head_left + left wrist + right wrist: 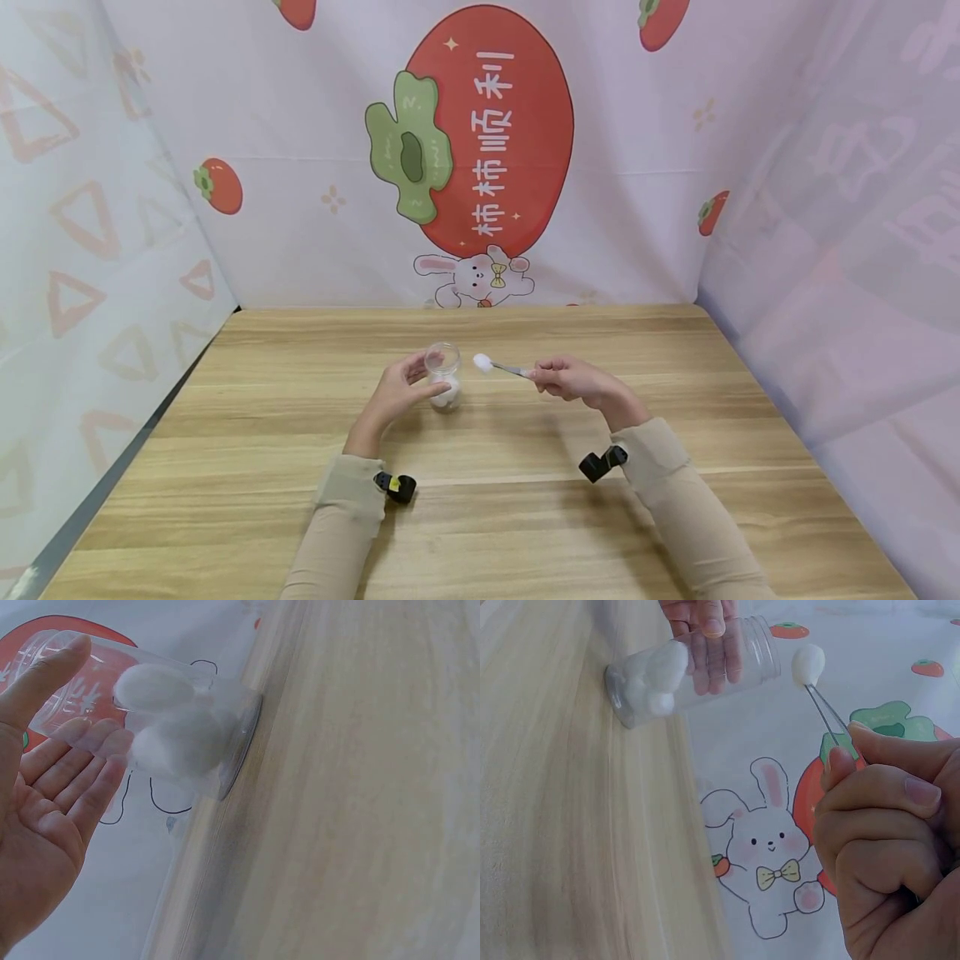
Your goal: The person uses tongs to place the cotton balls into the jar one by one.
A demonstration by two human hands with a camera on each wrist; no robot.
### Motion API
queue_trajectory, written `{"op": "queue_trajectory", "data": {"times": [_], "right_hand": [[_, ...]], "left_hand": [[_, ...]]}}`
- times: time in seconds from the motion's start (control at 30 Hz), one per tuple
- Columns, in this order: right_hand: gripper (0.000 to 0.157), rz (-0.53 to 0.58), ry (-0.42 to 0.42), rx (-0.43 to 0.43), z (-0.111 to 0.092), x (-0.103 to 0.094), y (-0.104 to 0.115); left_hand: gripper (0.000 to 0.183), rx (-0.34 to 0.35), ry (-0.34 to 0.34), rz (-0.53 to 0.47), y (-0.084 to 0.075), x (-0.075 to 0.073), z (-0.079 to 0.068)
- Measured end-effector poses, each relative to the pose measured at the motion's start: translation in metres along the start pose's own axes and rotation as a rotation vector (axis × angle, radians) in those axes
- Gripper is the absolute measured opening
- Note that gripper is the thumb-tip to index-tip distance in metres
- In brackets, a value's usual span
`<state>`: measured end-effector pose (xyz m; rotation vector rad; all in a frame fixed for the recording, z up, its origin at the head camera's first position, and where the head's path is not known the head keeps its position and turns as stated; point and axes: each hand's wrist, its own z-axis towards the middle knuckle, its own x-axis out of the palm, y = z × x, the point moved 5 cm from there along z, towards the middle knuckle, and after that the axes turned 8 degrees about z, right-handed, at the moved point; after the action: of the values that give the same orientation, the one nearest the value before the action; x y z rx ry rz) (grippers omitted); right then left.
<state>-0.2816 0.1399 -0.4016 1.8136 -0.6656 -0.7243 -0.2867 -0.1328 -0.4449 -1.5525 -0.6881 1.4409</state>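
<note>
A clear open-topped jar (pixel 442 359) stands upright on the wooden table, with several white cotton balls (pixel 176 739) in its lower part. My left hand (pixel 400 392) holds the jar from the left, thumb on the near side and fingers on the far side. To the right of the jar, my right hand (pixel 573 380) pinches metal tweezers (pixel 510 369) between thumb and forefinger, the other fingers curled. The tweezers' tips grip one cotton ball (pixel 808 665), which hangs in the air just beyond the jar's mouth, apart from the rim.
The wooden table (pixel 480 517) reaches back to a white cloth backdrop (pixel 637 242) printed with persimmons and a rabbit. Patterned cloths hang along the left and right sides. A small black camera (pixel 401 487) sits on the left sleeve, another black camera (pixel 597 465) on the right.
</note>
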Motion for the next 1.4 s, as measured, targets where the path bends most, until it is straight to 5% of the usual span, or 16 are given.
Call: {"op": "queue_trajectory", "data": {"times": [1.4], "right_hand": [[0.031,-0.004,-0.027,-0.051,0.026,0.016,0.029]], "left_hand": [[0.069,-0.027,0.005,-0.005,0.003,0.000,0.001]]}}
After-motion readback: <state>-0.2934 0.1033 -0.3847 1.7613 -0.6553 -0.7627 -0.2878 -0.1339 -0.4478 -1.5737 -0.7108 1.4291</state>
